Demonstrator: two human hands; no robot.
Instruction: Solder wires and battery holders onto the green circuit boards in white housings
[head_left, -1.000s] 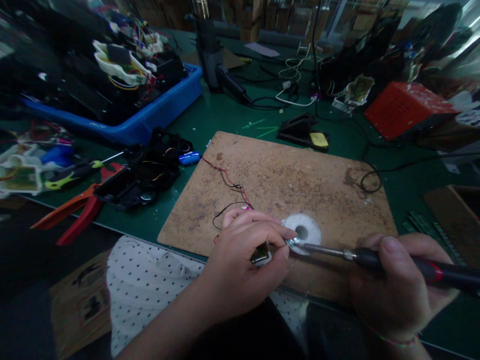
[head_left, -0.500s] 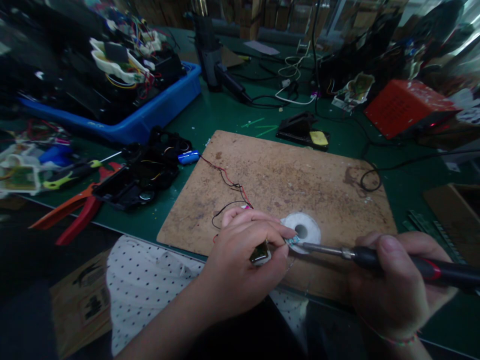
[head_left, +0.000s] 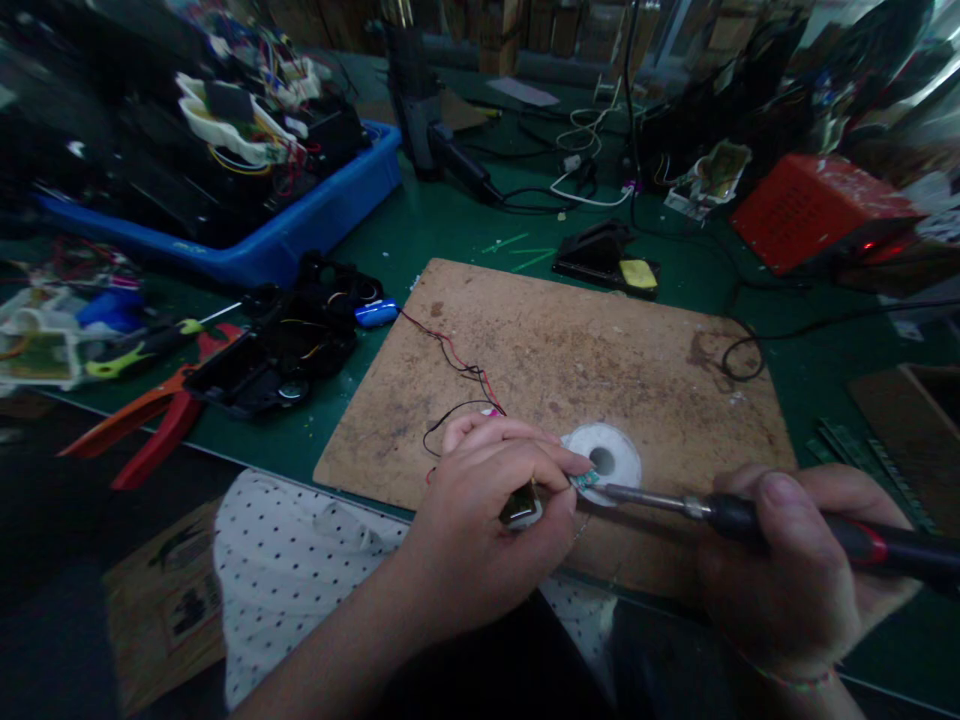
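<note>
My right hand (head_left: 787,560) is wrapped round the black handle of a soldering iron (head_left: 750,520), whose metal tip points left. The tip reaches a small green circuit board (head_left: 585,480); whether it touches the board I cannot tell exactly. Between thumb and fingers, my left hand (head_left: 502,500) pinches this board, and a dark, shiny part (head_left: 521,505) shows under its palm. Just behind the board lies a white solder spool (head_left: 606,460) on the brown work board (head_left: 585,350). Red and black wires (head_left: 465,370) run from a blue cylindrical cell (head_left: 377,313) toward my left hand.
At the left are red-handled pliers (head_left: 161,410), a screwdriver (head_left: 146,348) and black housings (head_left: 300,340). A blue bin (head_left: 322,220) of parts stands behind. An iron stand with a yellow sponge (head_left: 639,274), a heat gun (head_left: 435,130) and a red station box (head_left: 817,215) are farther back.
Both hands, the iron and the small board stay almost where they were. The whole view shifts very slightly.
</note>
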